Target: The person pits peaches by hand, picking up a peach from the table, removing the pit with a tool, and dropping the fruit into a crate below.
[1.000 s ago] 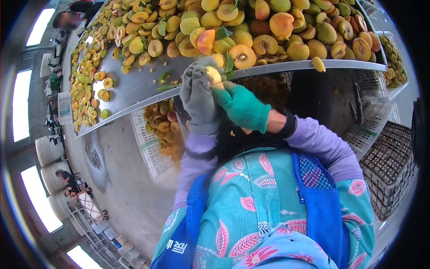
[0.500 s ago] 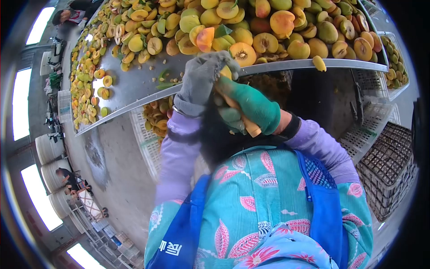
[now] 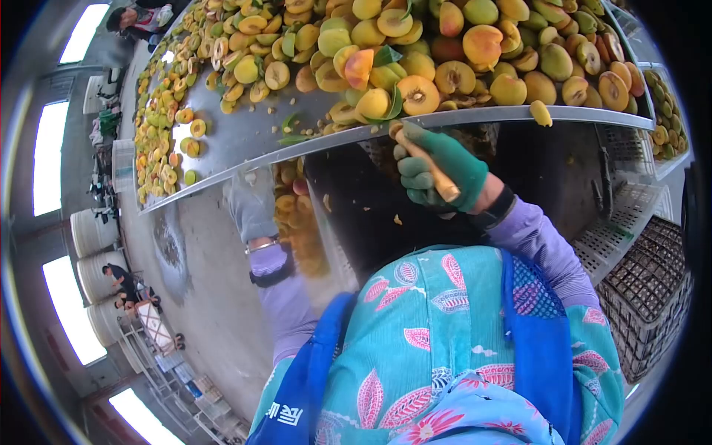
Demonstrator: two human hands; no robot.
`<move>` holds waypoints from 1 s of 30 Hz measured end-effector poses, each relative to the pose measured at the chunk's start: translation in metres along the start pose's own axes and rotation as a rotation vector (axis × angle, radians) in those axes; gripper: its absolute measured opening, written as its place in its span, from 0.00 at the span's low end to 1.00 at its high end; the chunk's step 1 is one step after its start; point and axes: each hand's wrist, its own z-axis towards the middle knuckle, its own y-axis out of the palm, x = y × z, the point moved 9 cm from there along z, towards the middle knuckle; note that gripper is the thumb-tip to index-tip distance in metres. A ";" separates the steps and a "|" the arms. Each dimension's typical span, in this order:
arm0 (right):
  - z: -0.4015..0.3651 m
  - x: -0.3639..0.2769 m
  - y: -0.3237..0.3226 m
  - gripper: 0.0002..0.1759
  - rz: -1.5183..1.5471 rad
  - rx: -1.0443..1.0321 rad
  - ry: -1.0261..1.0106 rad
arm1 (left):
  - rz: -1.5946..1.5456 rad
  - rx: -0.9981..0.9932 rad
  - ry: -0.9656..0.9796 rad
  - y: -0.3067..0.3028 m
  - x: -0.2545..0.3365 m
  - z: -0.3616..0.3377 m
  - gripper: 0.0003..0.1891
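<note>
The person's right hand (image 3: 454,162), in a green glove, is closed around a wooden-handled tool (image 3: 436,174) just below the near edge of the steel table (image 3: 245,139). The handle runs slantwise through the fist and its working end is hidden. Just above it, at the table's edge, sit a yellow peach (image 3: 373,104) and a halved peach (image 3: 417,94), part of a heap of whole and cut fruit covering the far side. The left hand (image 3: 249,200), in a grey glove, hangs low on the left beneath the table, beside a white crate (image 3: 320,245) of peach halves; it is blurred, so its grip cannot be told. Black crates (image 3: 647,297) stand on the right.
</note>
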 end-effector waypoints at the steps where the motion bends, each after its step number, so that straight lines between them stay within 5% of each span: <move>1: 0.000 -0.003 0.000 0.20 -0.060 0.025 -0.012 | 0.319 0.021 0.133 0.007 0.033 0.006 0.19; 3: -0.001 0.004 0.006 0.19 -0.182 0.087 -0.016 | -0.476 -0.226 0.247 0.074 0.108 -0.004 0.20; 5: -0.011 -0.008 0.014 0.19 -0.342 0.238 -0.171 | 0.230 -0.165 0.484 0.119 0.186 -0.012 0.23; 8: -0.027 -0.031 0.016 0.20 -0.524 0.427 -0.346 | 0.504 -0.057 0.804 0.158 0.179 0.026 0.29; 11: -0.028 -0.062 0.023 0.21 -0.986 0.472 -0.747 | -0.567 -0.523 -0.012 0.132 0.143 0.010 0.20; 14: -0.020 -0.067 0.049 0.22 -1.429 0.545 -0.978 | -0.749 -0.518 0.187 0.120 0.122 -0.007 0.19; 17: -0.012 -0.062 0.059 0.20 -1.615 0.572 -0.946 | -0.049 -0.058 1.091 0.101 0.151 -0.055 0.15; 19: -0.015 -0.064 0.055 0.20 -1.680 0.624 -0.972 | -0.494 -0.255 0.613 0.115 0.139 -0.041 0.12; 20: -0.016 -0.065 0.054 0.19 -1.711 0.651 -0.988 | -0.558 -0.307 0.527 0.126 0.129 -0.035 0.11; 23: -0.015 -0.061 0.049 0.20 -1.679 0.682 -0.858 | -0.429 -0.348 0.569 0.133 0.144 -0.043 0.10; 25: -0.007 -0.057 0.045 0.20 -1.805 0.646 -0.885 | -0.192 -0.278 0.771 0.129 0.156 -0.052 0.11; 30: -0.008 -0.043 0.048 0.19 -1.678 0.606 -0.870 | -0.701 -0.185 0.324 0.132 0.124 -0.043 0.14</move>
